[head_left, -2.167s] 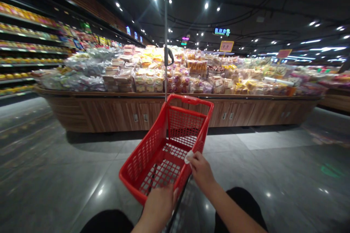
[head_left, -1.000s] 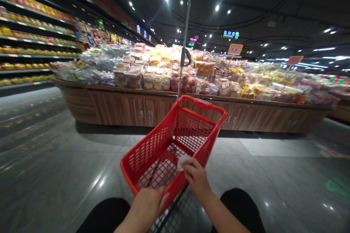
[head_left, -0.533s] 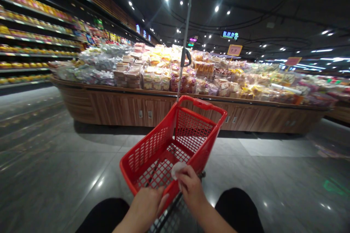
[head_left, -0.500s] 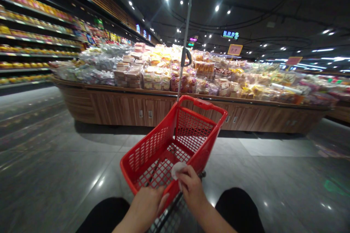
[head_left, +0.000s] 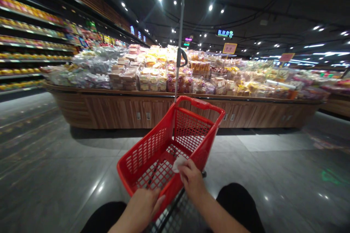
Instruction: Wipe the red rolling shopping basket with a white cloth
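Observation:
A red plastic shopping basket [head_left: 153,149] sits on a cart frame in front of me, with nothing visible inside. My left hand [head_left: 143,205] is curled over its near rim. My right hand [head_left: 191,180] rests on the basket's right rim, fingers pinched on a small white crumpled tissue [head_left: 178,162]. A thin metal pole [head_left: 179,43] rises from the basket's far end.
A long wooden display island [head_left: 115,111] piled with bagged bread and pastries [head_left: 153,72] stretches across ahead. Stocked shelves [head_left: 24,47] line the left wall. Price signs [head_left: 229,48] stand above the display. Glossy grey floor tiles [head_left: 54,167] lie all around. My dark trousers show at the bottom.
The basket has rolled a little closer to the display, and the view has swung slightly. My right hand slid back along the rim with the tissue; my left hand kept its hold.

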Motion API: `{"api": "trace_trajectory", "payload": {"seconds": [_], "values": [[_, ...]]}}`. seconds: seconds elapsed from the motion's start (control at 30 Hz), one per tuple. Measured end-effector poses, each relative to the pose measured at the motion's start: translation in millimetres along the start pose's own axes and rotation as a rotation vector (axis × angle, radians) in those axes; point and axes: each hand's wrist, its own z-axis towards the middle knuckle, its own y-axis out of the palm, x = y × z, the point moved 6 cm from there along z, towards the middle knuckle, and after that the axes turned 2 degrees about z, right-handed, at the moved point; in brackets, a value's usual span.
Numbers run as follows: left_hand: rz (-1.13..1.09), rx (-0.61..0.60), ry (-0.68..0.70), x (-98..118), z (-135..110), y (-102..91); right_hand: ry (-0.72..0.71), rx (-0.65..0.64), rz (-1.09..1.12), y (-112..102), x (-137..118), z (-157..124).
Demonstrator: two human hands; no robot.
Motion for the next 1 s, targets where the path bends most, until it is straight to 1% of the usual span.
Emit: {"api": "trace_trajectory", "payload": {"seconds": [0.17,0.23,0.3,0.37,0.43,0.5,0.57,0.63,0.67,0.7,0.73,0.83,0.87,0.9,0.93,0.97,1.0], "values": [[-0.061,-0.017,0.004,-12.2,-7.3,-5.5,0.108,0.231,-0.093,-47.2,47.2,32.7],[-0.092,-0.040,-0.004,-15.5,-9.4,-9.6,0.132,0.271,-0.109,-55.1,54.1,36.4],[-0.085,-0.067,-0.041,-15.8,-7.8,-14.1,0.128,0.244,-0.094,-48.9,48.8,32.7],[-0.054,-0.061,-0.111,-11.6,-0.4,-19.2,0.111,0.184,-0.054,-33.1,35.4,24.2],[-0.041,-0.005,-0.166,-0.9,12.8,-24.2,0.086,0.122,-0.004,-14.4,19.9,15.1],[-0.053,0.065,-0.169,14.0,28.8,-26.4,0.065,0.078,0.028,0.5,8.6,9.1],[-0.047,0.091,-0.181,24.3,42.9,-24.0,0.048,0.044,0.025,8.0,4.5,8.0],[-0.018,0.093,-0.227,25.5,51.5,-20.0,0.034,0.013,-0.013,5.0,7.5,12.1],[-0.002,0.094,-0.256,23.2,53.4,-18.5,0.032,0.020,-0.042,-2.4,11.1,15.7],[0.011,0.102,-0.278,20.0,54.2,-17.7,0.033,0.049,-0.075,-14.0,15.5,20.0],[0.019,0.111,-0.291,16.6,54.1,-17.5,0.033,0.106,-0.108,-29.9,20.1,24.8],[0.032,0.146,-0.286,9.1,52.1,-19.6,0.019,0.366,-0.198,-88.8,32.5,38.5],[0.035,0.151,-0.281,7.7,51.4,-20.3,0.011,0.429,-0.229,-105.1,36.5,42.7],[0.038,0.152,-0.280,6.8,51.0,-20.7,0.013,0.457,-0.269,-116.8,41.2,47.0],[0.040,0.150,-0.281,6.3,50.8,-20.8,0.024,0.456,-0.308,-123.5,46.7,51.1],[0.039,0.147,-0.282,6.3,50.8,-20.5,0.044,0.429,-0.346,-125.0,52.8,54.6],[0.036,0.146,-0.281,6.9,50.9,-19.9,0.068,0.390,-0.375,-122.1,58.8,56.9]]}}
